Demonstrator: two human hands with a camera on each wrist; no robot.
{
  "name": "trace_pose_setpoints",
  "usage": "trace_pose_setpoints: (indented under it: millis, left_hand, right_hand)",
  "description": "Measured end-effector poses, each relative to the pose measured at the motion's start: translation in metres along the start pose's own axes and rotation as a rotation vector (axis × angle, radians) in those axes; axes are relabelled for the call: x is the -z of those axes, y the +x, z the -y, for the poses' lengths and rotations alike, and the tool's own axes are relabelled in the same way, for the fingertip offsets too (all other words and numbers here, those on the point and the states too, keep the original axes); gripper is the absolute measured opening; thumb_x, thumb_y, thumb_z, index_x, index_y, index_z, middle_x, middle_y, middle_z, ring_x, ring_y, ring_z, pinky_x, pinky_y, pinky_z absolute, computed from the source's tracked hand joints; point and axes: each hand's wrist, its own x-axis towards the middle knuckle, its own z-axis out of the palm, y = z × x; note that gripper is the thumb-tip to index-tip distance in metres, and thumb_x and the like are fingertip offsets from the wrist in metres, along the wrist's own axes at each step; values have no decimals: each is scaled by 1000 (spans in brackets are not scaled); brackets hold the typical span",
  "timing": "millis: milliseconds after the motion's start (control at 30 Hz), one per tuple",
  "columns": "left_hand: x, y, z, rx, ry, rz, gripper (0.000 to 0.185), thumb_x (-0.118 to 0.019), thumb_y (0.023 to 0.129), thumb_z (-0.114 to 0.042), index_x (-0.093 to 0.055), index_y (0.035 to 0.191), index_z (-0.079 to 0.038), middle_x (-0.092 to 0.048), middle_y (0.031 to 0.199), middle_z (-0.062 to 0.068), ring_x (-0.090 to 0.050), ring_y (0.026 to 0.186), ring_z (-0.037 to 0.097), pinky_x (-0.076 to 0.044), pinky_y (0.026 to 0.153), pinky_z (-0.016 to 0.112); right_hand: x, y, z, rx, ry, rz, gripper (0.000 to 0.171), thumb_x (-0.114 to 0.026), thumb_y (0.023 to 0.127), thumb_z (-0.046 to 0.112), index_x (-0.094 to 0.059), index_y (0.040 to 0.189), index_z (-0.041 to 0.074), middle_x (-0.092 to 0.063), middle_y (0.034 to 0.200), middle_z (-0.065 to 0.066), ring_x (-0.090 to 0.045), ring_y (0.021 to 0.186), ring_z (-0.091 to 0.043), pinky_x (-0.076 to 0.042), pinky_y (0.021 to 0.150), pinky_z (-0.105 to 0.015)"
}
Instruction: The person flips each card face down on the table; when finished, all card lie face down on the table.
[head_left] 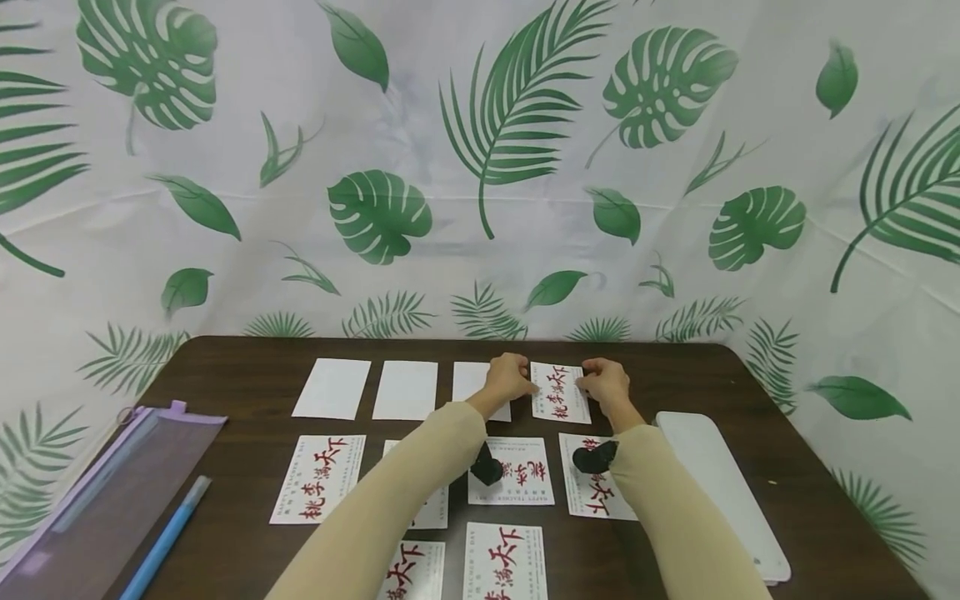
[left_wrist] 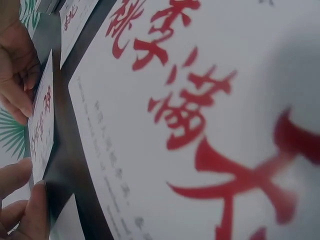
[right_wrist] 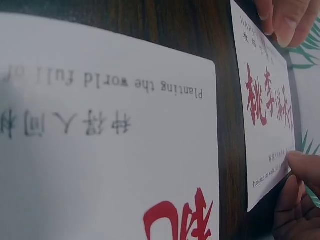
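Note:
A white card with red Chinese characters [head_left: 561, 393] lies at the back of the table between my two hands. My left hand [head_left: 509, 381] pinches its left edge with thumb and finger. On the opposite edge, my right hand [head_left: 607, 386] grips the card the same way. The left wrist view shows the card [left_wrist: 43, 117] at a slant, with the left hand [left_wrist: 25, 205] below and the right hand [left_wrist: 17, 65] above. In the right wrist view the right thumb [right_wrist: 302, 165] presses on the printed face near the edge.
Three blank white cards [head_left: 406, 390] form a row to the left. Several printed cards [head_left: 318, 479] lie nearer, some under my forearms. A white flat case [head_left: 720, 492] lies at right. A purple-edged mesh pouch [head_left: 112, 500] and a blue pen [head_left: 165, 537] are at left.

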Motion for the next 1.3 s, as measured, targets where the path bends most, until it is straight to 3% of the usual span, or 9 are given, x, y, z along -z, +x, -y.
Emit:
trace_pose_setpoints:
  millis: [133, 267, 533, 800, 900, 1000, 1067, 1167, 1300]
  left_hand:
    - [-5, 4, -1, -42, 78, -31, 35, -82, 69, -10, -68, 99, -1, -61, 79, 1, -53, 75, 15, -48, 69, 27]
    - [-8, 4, -3, -54, 145, -29, 22, -82, 68, -8, -62, 77, -2, -47, 65, -5, -44, 65, 13, -38, 58, 24]
    - [-8, 2, -5, -78, 165, -19, 28, -78, 71, -5, -51, 65, -8, -43, 61, -6, -42, 63, 12, -35, 57, 23]
    - [-9, 3, -4, -94, 205, -2, 39, -76, 73, -4, -40, 58, -12, -37, 56, -5, -36, 55, 11, -30, 50, 21]
    - [-7, 0, -4, -111, 232, 0, 31, -76, 73, -6, -48, 62, -9, -44, 61, -1, -40, 59, 13, -35, 51, 23]
    - [-3, -2, -6, -113, 228, -5, 17, -78, 73, -8, -64, 80, -3, -59, 78, 5, -53, 71, 17, -45, 59, 26]
    - [0, -3, -6, -105, 186, -5, 32, -78, 73, -9, -67, 102, 0, -66, 93, 8, -60, 84, 22, -50, 69, 30]
    - [5, -3, -6, -81, 76, -10, 49, -77, 75, -9, -61, 121, -1, -67, 105, 10, -61, 97, 26, -52, 79, 32]
    - [14, -2, -4, -48, -162, -44, 44, -73, 79, -5, -60, 121, -1, -68, 103, 12, -65, 94, 25, -55, 77, 30]
  right_hand:
    - [-1, 2, 0, 10, -9, -15, 37, -65, 81, -6, -59, 117, -6, -50, 81, -7, -49, 74, -15, -53, 63, -24]
    - [-1, 2, 1, 3, -38, -10, 35, -65, 82, -5, -59, 116, -5, -49, 80, -7, -49, 71, -16, -52, 61, -24]
    - [0, 2, 3, 18, -95, -6, 31, -64, 83, -2, -59, 113, -4, -52, 81, -9, -53, 68, -17, -48, 57, -23]
    - [-1, -1, 1, 85, -47, -54, 30, -62, 81, -4, -54, 110, -2, -53, 90, -11, -49, 86, -25, -43, 65, -27]
    - [0, 0, -1, 110, 15, -51, 28, -60, 82, -6, -53, 108, -2, -53, 85, -8, -49, 79, -19, -41, 60, -23]
    - [3, 2, -1, 135, 102, -40, 26, -59, 82, -8, -53, 107, -3, -52, 81, -4, -46, 72, -13, -39, 56, -19]
    - [5, 2, 1, 140, 160, -24, 26, -59, 82, -9, -53, 107, -4, -51, 80, -2, -45, 70, -10, -39, 56, -19]
    - [8, 1, 5, 121, 237, -4, 27, -59, 82, -9, -53, 108, -3, -51, 78, 2, -46, 70, -8, -39, 58, -18]
    - [9, -3, 9, 85, 393, 71, 27, -58, 83, -10, -50, 108, -2, -51, 75, 6, -48, 67, -5, -42, 58, -18]
